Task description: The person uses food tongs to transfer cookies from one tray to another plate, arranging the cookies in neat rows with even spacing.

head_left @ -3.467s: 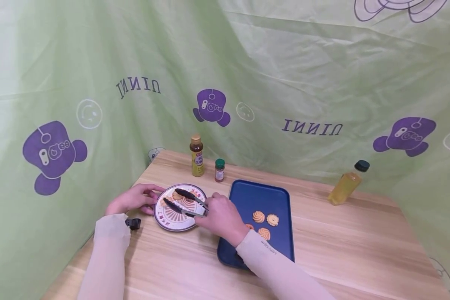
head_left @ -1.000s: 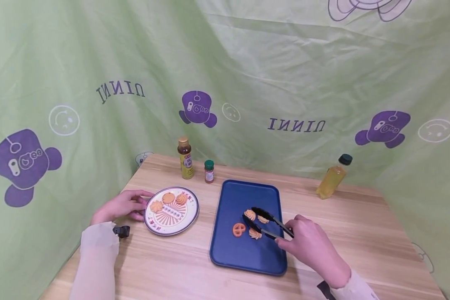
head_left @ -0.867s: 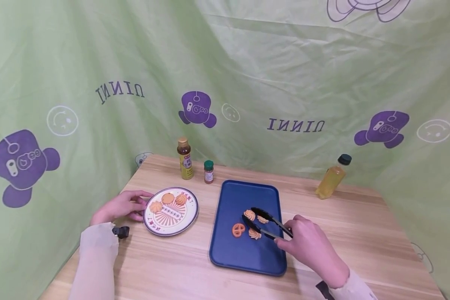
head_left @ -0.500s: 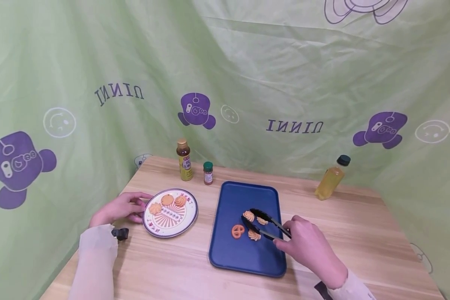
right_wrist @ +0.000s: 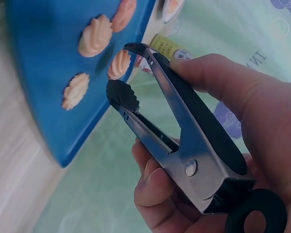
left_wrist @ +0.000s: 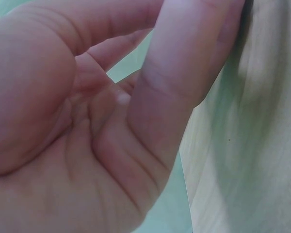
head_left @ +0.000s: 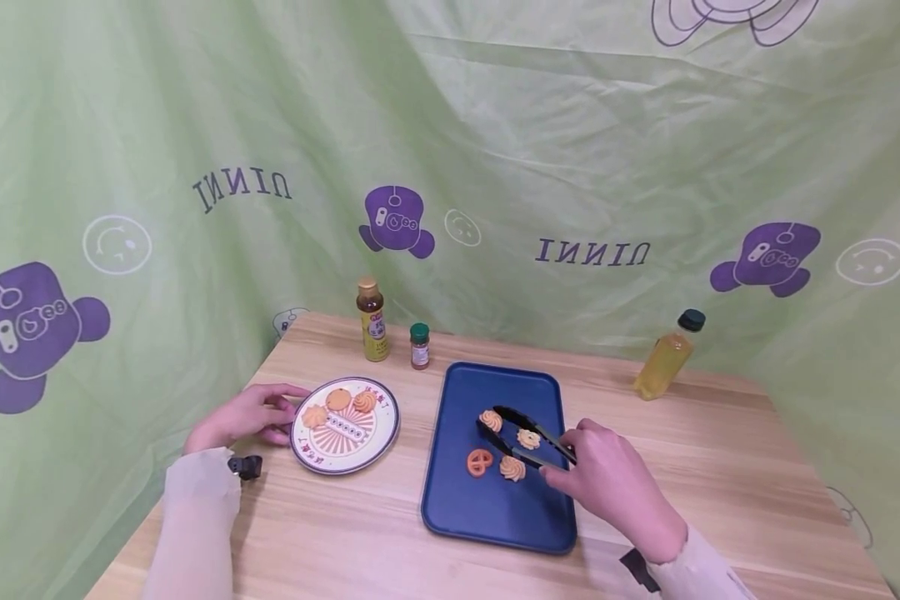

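In the head view, my left hand [head_left: 251, 414] holds the left rim of a round patterned plate [head_left: 375, 446] with fingers curled at its edge. Three cookies lie on the plate, among them a flat round cookie [head_left: 338, 400]. My right hand [head_left: 607, 475] grips metal tongs with black tips [right_wrist: 155, 107] from the right. The tongs' tips stand either side of a swirl cookie [head_left: 491, 421] over the blue tray [head_left: 450, 500]. Closer to the hand lie a ring-shaped cookie [head_left: 528, 438], another swirl cookie [head_left: 512, 468] and a pretzel-shaped cookie [head_left: 479, 462].
Behind the plate stand a sauce bottle [head_left: 374, 325] with a tan cap and a small green-capped spice jar [head_left: 420, 346]. A bottle of yellow liquid [head_left: 667, 358] leans at the back right. A green printed curtain [head_left: 495, 125] hangs behind the wooden table [head_left: 345, 533].
My right hand has moved the tongs from over the plate to the tray. In the last half second the tips have shifted slightly up and left with the swirl cookie. The left hand stays at the plate.
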`<state>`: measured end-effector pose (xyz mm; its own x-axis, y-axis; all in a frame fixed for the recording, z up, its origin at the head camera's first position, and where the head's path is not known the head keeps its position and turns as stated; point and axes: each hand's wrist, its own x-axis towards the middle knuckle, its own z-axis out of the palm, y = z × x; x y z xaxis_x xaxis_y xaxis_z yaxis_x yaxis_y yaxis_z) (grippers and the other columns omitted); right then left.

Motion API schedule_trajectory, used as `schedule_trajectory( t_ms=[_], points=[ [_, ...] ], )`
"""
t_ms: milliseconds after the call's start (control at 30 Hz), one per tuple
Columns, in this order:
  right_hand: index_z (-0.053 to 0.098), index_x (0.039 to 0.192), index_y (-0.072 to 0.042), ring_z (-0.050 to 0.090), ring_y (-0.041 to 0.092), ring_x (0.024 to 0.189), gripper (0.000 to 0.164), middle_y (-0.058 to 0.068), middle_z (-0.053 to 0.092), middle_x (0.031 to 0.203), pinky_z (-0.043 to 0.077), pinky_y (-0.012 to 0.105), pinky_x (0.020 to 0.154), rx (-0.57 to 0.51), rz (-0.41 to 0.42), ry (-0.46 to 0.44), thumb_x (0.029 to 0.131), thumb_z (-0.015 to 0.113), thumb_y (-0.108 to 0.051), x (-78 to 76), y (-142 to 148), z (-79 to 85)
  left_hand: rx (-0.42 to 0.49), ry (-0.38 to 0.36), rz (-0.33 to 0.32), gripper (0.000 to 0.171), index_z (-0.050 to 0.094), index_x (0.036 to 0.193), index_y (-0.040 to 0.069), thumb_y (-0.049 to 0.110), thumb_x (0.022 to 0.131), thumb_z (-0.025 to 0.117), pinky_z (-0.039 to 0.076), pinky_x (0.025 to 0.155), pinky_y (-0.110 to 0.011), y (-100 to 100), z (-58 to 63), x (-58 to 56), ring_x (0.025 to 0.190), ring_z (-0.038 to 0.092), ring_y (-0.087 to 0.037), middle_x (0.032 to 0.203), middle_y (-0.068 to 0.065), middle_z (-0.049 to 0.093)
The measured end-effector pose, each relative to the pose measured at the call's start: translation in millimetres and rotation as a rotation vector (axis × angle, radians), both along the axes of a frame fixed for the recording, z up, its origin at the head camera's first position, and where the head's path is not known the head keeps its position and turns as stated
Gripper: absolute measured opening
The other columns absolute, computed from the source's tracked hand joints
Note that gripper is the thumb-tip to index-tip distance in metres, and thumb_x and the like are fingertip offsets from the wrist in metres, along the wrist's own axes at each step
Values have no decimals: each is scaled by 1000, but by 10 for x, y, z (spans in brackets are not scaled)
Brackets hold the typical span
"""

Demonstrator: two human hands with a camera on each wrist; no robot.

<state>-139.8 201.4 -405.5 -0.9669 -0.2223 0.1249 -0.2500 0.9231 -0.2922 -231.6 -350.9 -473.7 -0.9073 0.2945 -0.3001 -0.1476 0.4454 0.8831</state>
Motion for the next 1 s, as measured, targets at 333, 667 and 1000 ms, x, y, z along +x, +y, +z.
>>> schedule_trajectory(
  t_ms=[333, 667, 1000],
  points=[
    [82, 98, -3, 46, 16, 64, 30, 3, 57, 82, 40, 28, 56, -63, 42, 2, 84, 92, -27, -135, -372, 40, -43, 17, 3, 57, 46, 163, -9, -3, 109, 63, 75, 78, -33, -2, -33, -46, 88, 74, -20, 120, -20, 61],
    [81, 95, -3, 48, 16, 65, 31, 1, 56, 80, 40, 24, 53, -140, 95, -6, 83, 95, -28, -179, -787, -98, -34, -10, 9, 58, 45, 164, -9, -3, 109, 62, 75, 79, -34, 2, -16, -16, 89, 75, -21, 121, -21, 61],
    [83, 99, -3, 54, 10, 70, 33, 0, 64, 85, 49, 22, 56, -138, 197, 62, 83, 93, -30, -150, -1159, -204, -17, -12, 7, 57, 42, 164, -12, -3, 111, 61, 75, 80, -34, 13, 5, 1, 92, 74, -20, 122, -22, 61]
  ],
)
